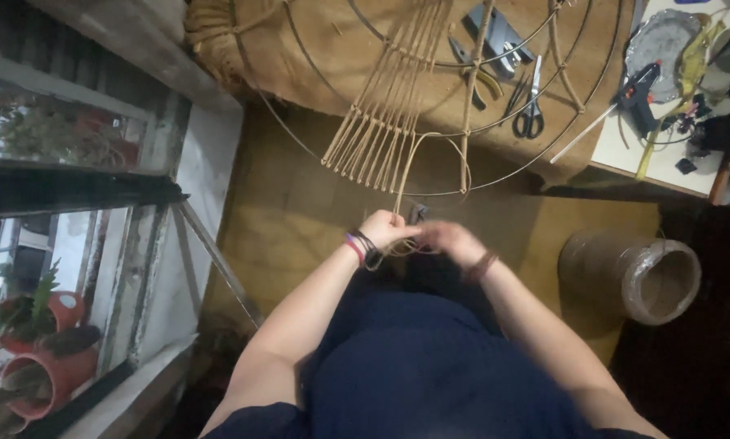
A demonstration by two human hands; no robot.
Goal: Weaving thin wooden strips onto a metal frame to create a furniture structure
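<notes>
Head view is showing both hands meeting just below the wire hoop frame (495, 154): the left hand (385, 230) is clenching the tan cord (403, 175) running down from the woven strands, while the right hand (452, 241) is pinching its loose end. Slack could be tangling or slipping off the frame. Right of the frame, a terracotta pot (643, 276) is lying tipped, apparently empty.

Left of your hands you had a glass window (72, 138) with red plant pots (52, 370) below. Under them lay a yellowish tiled floor (300, 211). Ahead stood a burlap-covered table (316, 65); far right, a white worktop (682, 154). Light was warm and dim.
</notes>
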